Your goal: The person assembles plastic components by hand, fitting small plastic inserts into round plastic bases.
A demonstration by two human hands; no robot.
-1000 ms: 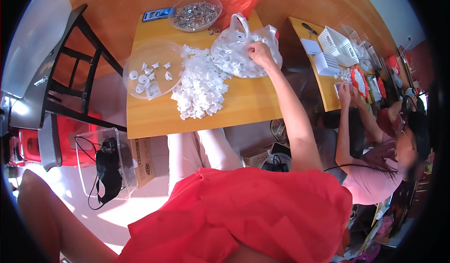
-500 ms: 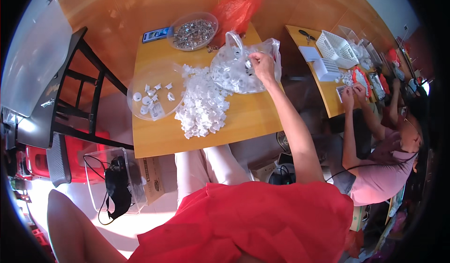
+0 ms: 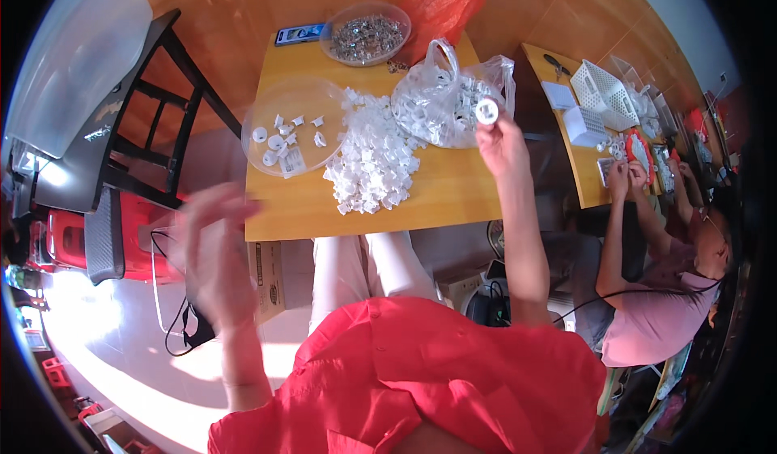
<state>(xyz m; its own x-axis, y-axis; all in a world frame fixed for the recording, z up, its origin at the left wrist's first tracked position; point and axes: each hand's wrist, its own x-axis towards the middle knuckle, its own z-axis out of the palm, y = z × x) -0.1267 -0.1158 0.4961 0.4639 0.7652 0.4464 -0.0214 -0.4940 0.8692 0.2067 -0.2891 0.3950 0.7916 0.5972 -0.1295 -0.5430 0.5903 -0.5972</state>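
Note:
My right hand [image 3: 506,148] pinches a small round white plastic part [image 3: 486,111] with a metallic centre, held up in front of the clear plastic bag [image 3: 421,108]. That bag stands on the table and is full of similar white parts. Off the table's left front corner, my left hand [image 3: 214,252] is raised and smeared by motion, so its fingers do not read clearly. A heap of small white plastic pieces [image 3: 372,167] covers the table's middle. To its left lies a shallow clear round tray [image 3: 317,90] with several white pieces in it.
At the back of the wooden table [image 3: 283,226] are a bowl [image 3: 325,45] of small metal parts, a blue flat packet [image 3: 299,34] and a red plastic bag [image 3: 445,5]. A black folding chair [image 3: 154,90] stands left. Co-workers sit at another table [image 3: 571,163] right.
My right hand has come out of the bag, nearer to me, bringing the round white part. My left hand has risen into view on the left. The view has shifted slightly.

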